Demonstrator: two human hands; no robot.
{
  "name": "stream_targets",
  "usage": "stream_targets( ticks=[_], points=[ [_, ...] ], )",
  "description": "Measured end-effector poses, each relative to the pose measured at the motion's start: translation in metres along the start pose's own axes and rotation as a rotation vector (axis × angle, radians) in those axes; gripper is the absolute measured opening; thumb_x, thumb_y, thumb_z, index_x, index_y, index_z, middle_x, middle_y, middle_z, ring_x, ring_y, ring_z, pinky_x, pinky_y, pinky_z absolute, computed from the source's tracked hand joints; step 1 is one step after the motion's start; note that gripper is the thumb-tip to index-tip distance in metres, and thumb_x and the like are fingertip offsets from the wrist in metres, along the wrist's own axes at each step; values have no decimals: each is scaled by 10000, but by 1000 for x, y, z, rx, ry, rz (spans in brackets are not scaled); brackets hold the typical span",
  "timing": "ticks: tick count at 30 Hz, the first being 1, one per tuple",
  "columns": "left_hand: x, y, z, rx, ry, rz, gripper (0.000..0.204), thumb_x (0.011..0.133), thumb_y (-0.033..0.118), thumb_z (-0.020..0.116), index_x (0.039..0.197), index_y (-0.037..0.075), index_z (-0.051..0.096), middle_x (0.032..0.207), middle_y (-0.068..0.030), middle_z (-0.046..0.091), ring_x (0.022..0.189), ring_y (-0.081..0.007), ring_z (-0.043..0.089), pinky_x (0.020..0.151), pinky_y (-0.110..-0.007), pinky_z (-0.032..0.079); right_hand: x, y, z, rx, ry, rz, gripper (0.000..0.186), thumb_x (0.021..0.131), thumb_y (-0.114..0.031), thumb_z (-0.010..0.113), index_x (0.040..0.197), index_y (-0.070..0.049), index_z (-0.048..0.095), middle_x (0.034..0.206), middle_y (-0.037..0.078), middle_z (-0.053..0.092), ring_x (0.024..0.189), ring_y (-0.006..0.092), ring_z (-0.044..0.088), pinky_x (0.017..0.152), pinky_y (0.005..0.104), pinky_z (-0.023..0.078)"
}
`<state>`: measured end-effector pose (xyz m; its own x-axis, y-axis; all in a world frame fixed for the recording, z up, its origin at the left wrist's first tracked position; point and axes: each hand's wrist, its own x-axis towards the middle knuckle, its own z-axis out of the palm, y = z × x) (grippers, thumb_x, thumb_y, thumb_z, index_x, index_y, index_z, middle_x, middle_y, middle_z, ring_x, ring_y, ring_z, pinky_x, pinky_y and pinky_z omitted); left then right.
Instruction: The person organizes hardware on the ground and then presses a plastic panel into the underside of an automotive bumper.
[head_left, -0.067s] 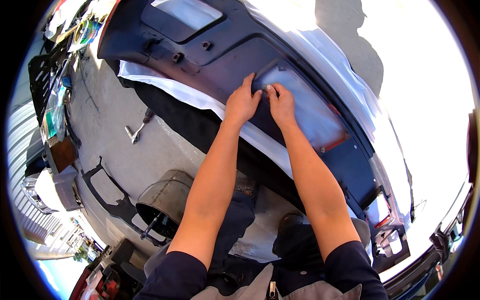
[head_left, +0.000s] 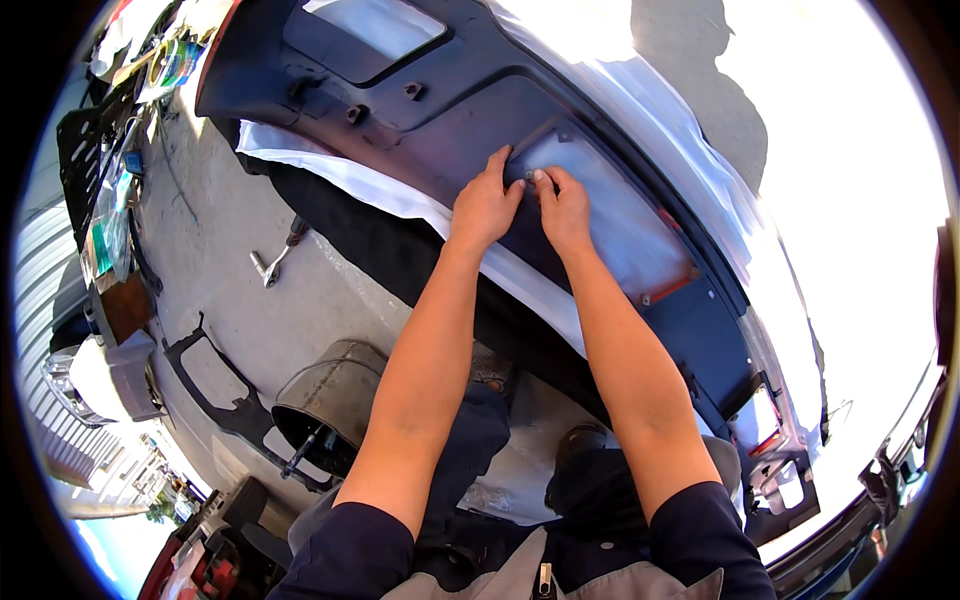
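A large dark moulded panel (head_left: 470,130), like a vehicle bumper seen from inside, lies across in front of me. Both my hands meet at the near-left corner of its rectangular opening (head_left: 610,220), through which pale sheeting shows. My left hand (head_left: 487,208) rests on the panel with its index finger stretched out and its thumb apart, the thumb tip beside a small metal clip (head_left: 529,176). The thumb and index finger of my right hand (head_left: 565,208) pinch around that clip. My other fingertips are partly hidden.
White sheeting (head_left: 390,195) and black cloth (head_left: 340,225) lie under the panel. On the floor at left are a ratchet wrench (head_left: 270,270) and a black plastic frame (head_left: 225,395). A metal bucket (head_left: 345,385) stands near my legs. Assorted parts line the far left.
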<state>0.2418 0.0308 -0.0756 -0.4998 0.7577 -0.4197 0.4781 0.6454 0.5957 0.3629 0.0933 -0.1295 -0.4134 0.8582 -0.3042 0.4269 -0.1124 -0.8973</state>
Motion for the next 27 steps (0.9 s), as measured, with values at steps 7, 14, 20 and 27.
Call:
stream_targets(
  ticks=[7,14,20,27],
  points=[
    [1,-9,3,-11,42,39,604,928,267,643,1482,129,446,862,-197,686,882,-398,686,803,-452,522,-3,-5,-5,-138,-35,-138,244,992,-241,596,934,-14,663,900,197,676,826,404,645,712,460,490],
    [3,-13,6,-27,30,77,618,937,263,636,1498,121,418,866,-205,678,868,-400,682,797,-451,521,2,0,-1,-101,-82,-121,230,988,-233,602,953,-17,673,848,173,686,781,385,650,696,441,496],
    [3,-15,5,-16,-11,59,643,945,261,630,1517,111,378,967,-236,691,923,-406,684,838,-450,521,27,3,-17,110,-387,53,267,997,-219,592,866,4,656,645,61,588,590,151,533,574,334,429],
    [3,-9,0,-19,-58,46,663,945,247,623,1524,79,348,1220,-296,639,1094,-432,648,935,-454,503,17,-2,-13,70,-277,24,281,1004,-206,602,829,1,675,585,11,540,532,109,477,524,318,400]
  ],
)
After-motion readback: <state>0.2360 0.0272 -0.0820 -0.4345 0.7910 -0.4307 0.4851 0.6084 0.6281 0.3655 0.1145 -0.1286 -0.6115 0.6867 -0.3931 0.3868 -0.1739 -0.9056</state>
